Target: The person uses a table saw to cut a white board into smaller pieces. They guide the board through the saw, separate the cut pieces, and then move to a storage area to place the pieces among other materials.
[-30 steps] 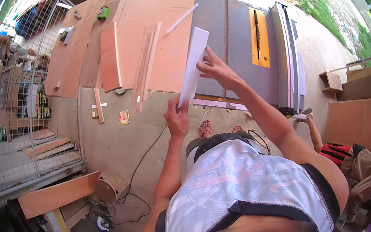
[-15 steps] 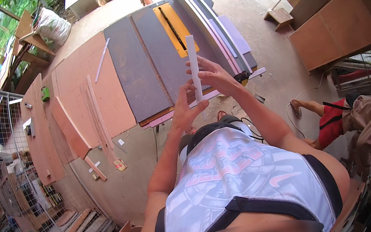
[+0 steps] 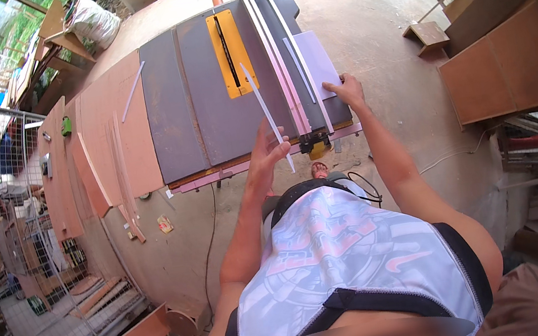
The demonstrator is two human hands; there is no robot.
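Note:
My left hand (image 3: 269, 147) holds a thin white strip (image 3: 267, 118), slanting over the table saw's grey top (image 3: 196, 53) beside the orange insert plate (image 3: 226, 35) with its dark slot. My right hand (image 3: 344, 87) reaches past the rail-like fence (image 3: 275, 62) and grips the near edge of a lilac board (image 3: 315, 57) lying right of it. Pink and pale strips (image 3: 299, 69) lie along the fence. Plywood sheets (image 3: 121, 155) extend left of the saw, with long wood strips and a white strip (image 3: 132, 91) on them.
At the left stands a wire mesh fence (image 3: 48, 270) with scrap wood. Brown cabinets (image 3: 504, 63) and a small wooden stool (image 3: 424, 40) are at the right. Cords run over the floor (image 3: 207, 267). Part of a person in brown trousers (image 3: 531, 295) is at the lower right.
My right hand has left the white strip and moved rightward onto the lilac board. The left hand keeps the strip. The view has turned, and the other person has mostly left it.

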